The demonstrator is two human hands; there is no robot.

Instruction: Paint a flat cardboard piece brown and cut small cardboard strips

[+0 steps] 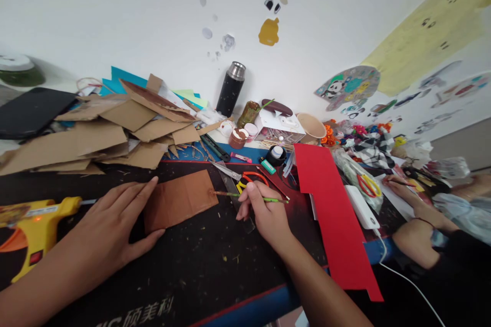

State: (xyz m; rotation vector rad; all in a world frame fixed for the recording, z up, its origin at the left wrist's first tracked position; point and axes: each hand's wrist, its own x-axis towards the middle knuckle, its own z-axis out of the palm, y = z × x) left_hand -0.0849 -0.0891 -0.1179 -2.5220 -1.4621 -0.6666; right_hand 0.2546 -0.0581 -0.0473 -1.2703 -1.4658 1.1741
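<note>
The left frame edge cuts off the glue gun (42,220) and, far beyond it, a jar (23,76). The left hand (120,214) hides some of the card (184,198); the near lettering (148,310) is cropped below.

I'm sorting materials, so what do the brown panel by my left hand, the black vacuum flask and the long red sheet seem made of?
Brown panel: probably painted cardboard, slightly glossy; its tone is uneven, with a darker smear.
Black vacuum flask: likely coated metal; its silvery cap shines.
Long red sheet: apparently card or thick paper, matte; evenly colored, with crisp edges.
</note>
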